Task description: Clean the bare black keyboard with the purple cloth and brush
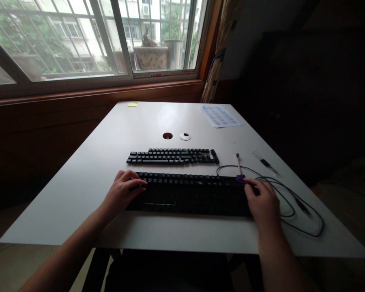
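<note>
A black keyboard [194, 198] lies along the table's near side. Its far rows carry keycaps; the nearer part looks dark and bare, with a thin metal wire [160, 204] showing. My left hand [126, 188] is closed at the keyboard's left end, thumb over the top. At the right end, my right hand [263, 198] is closed around the edge, with its fingertips beside the purple end of a slim pale stick [239, 166] with a dark tip. Whether those fingers touch the stick is unclear. Loose black keycaps [170, 156] stand in rows behind the keyboard.
A black cable [318, 235] loops over the white table [69, 190] on the right. Near it lies a wire tool with a black grip [265, 163]. A round hole [167, 136], a white ring cover [185, 136], printed paper [220, 116] and a yellow note [132, 104] are farther back.
</note>
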Tool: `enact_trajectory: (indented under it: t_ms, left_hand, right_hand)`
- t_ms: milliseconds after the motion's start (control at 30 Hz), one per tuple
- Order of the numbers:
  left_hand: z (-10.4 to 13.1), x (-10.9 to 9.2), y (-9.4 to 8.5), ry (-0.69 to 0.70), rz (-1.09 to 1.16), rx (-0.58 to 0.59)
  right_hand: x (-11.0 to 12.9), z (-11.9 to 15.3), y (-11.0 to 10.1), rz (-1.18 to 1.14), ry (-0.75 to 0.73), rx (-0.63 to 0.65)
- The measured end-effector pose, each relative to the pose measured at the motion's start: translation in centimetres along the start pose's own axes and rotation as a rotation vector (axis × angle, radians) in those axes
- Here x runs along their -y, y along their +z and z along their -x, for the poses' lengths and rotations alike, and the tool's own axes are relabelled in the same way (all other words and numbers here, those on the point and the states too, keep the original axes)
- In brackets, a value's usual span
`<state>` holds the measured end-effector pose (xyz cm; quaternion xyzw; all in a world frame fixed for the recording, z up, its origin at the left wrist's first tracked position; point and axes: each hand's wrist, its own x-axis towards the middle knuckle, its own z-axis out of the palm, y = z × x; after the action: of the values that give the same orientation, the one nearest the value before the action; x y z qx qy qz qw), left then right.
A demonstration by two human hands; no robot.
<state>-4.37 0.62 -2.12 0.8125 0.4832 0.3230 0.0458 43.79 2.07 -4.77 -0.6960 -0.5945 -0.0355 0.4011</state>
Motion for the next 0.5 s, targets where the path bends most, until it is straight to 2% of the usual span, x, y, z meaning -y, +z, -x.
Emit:
enact_trajectory:
  t_ms: [233, 500]
  left_hand:
    - [0.36, -0.57, -0.06, 0.079, -0.128, 0.011]
    - [0.55, -0.64, -0.04, 0.065, -0.105, -0.005]
  right_hand:
    - [0.02, 0.00, -0.02, -0.001, 0.015, 0.014]
    - [0.04, -0.01, -0.03, -0.004, 0.007, 0.010]
